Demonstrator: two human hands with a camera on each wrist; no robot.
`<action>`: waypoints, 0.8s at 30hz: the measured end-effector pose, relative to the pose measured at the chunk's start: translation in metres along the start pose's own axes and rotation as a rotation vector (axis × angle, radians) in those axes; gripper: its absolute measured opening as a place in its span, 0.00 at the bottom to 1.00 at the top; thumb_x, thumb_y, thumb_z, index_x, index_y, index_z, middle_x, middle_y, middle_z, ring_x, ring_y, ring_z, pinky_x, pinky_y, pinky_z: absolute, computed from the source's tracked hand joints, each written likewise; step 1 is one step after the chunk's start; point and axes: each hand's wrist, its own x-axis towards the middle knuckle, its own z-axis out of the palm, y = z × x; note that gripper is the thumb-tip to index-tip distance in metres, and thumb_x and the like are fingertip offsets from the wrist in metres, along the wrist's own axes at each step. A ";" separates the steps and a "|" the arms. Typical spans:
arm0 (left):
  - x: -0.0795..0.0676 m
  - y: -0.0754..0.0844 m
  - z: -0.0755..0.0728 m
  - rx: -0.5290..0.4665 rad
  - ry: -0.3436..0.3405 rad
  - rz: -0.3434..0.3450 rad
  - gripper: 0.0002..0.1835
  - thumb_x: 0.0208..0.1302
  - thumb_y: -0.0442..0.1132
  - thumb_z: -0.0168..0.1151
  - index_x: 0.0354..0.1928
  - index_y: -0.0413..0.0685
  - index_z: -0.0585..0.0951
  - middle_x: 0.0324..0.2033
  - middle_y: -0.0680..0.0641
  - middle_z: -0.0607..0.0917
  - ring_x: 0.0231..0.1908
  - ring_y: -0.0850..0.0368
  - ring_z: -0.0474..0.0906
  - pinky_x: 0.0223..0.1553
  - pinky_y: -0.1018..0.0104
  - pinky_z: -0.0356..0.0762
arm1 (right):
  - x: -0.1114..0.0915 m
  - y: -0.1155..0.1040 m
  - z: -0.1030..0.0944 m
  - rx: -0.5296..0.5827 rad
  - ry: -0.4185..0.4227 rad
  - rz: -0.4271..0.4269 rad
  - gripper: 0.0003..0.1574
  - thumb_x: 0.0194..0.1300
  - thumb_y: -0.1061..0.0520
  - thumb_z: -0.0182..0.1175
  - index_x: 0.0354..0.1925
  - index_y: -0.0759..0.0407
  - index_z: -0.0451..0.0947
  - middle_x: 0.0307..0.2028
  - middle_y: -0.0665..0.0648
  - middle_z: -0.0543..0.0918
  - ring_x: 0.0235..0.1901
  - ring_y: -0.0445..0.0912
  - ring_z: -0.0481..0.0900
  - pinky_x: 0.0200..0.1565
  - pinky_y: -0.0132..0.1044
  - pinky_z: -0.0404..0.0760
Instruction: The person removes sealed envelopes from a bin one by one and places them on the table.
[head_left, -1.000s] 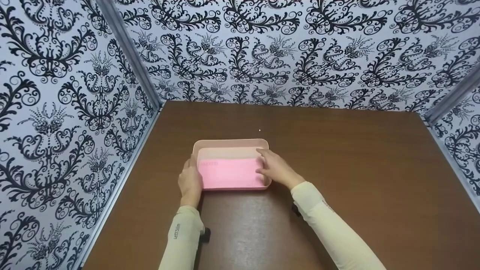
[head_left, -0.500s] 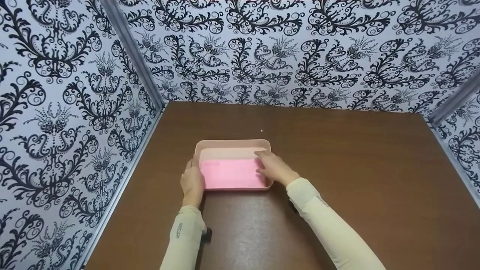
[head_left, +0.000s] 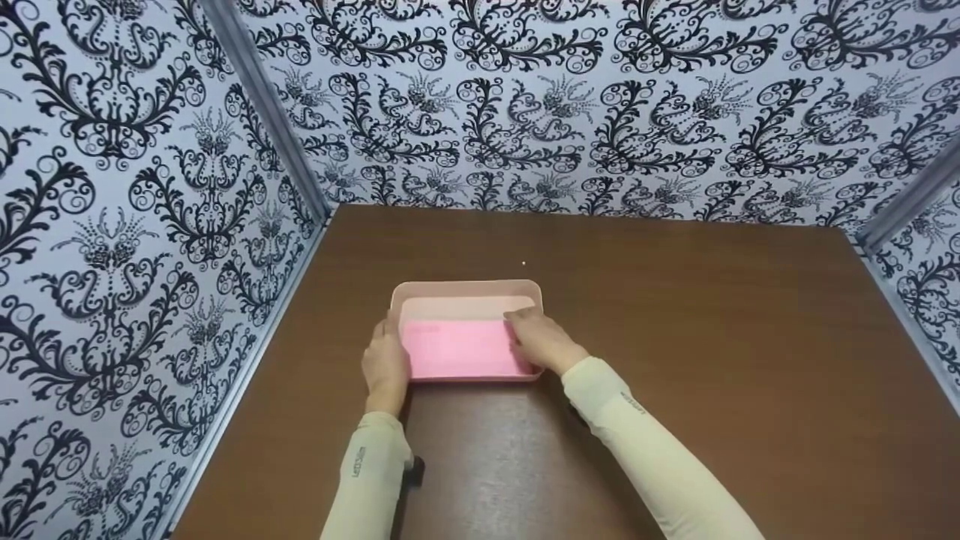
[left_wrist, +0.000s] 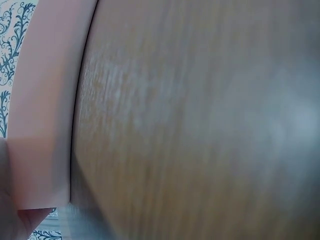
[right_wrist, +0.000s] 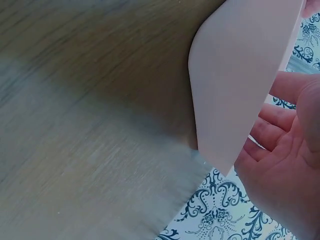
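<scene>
On the table lies a shallow peach-pink tray (head_left: pixel 472 289) with rounded corners. Inside its near part is a flat, bright pink rectangular piece (head_left: pixel 457 350), with a faint mark at its upper left; its kind is unclear. My left hand (head_left: pixel 386 365) holds the tray's left wall, and its edge also shows beside the tray wall (left_wrist: pixel 40 110) in the left wrist view. Over the right wall, my right hand (head_left: pixel 544 341) reaches in at the pink piece's right end. In the right wrist view, the right hand's fingertips are hidden behind the tray wall (right_wrist: pixel 240 75).
Brown wooden table (head_left: pixel 697 330) surrounds the tray. Black-and-white patterned panels (head_left: pixel 555 105) stand behind it and at both sides, joined by grey posts (head_left: pixel 262 105). Pale sleeves cover both forearms.
My right hand has moved slightly left and down into the tray, and its spread fingers have drawn together. The left hand stays at the tray's left wall; the view shifted slightly.
</scene>
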 end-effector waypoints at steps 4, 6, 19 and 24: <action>0.000 0.000 0.001 -0.005 0.016 0.008 0.27 0.66 0.27 0.50 0.68 0.41 0.71 0.56 0.39 0.82 0.40 0.31 0.85 0.40 0.41 0.83 | -0.001 -0.001 0.000 0.003 0.023 -0.028 0.25 0.65 0.62 0.62 0.59 0.66 0.72 0.53 0.69 0.81 0.58 0.62 0.78 0.58 0.56 0.78; 0.000 0.000 0.001 -0.005 0.021 0.011 0.27 0.66 0.27 0.50 0.68 0.40 0.71 0.56 0.38 0.82 0.40 0.31 0.85 0.40 0.41 0.83 | -0.002 -0.002 0.000 0.004 0.026 -0.038 0.24 0.65 0.62 0.62 0.58 0.66 0.72 0.52 0.69 0.81 0.57 0.62 0.78 0.57 0.56 0.79; 0.002 0.000 0.000 -0.004 -0.004 0.009 0.27 0.66 0.27 0.49 0.68 0.45 0.70 0.57 0.38 0.81 0.40 0.31 0.84 0.40 0.41 0.83 | -0.003 0.001 0.000 -0.003 0.185 -0.081 0.24 0.65 0.66 0.62 0.59 0.66 0.75 0.54 0.66 0.82 0.56 0.59 0.80 0.56 0.54 0.80; 0.001 0.001 0.001 -0.003 -0.011 -0.002 0.27 0.66 0.27 0.49 0.68 0.47 0.69 0.58 0.38 0.81 0.41 0.31 0.84 0.41 0.40 0.83 | -0.001 0.000 -0.002 0.048 0.288 -0.072 0.19 0.63 0.67 0.62 0.53 0.66 0.79 0.48 0.63 0.82 0.50 0.58 0.82 0.52 0.53 0.82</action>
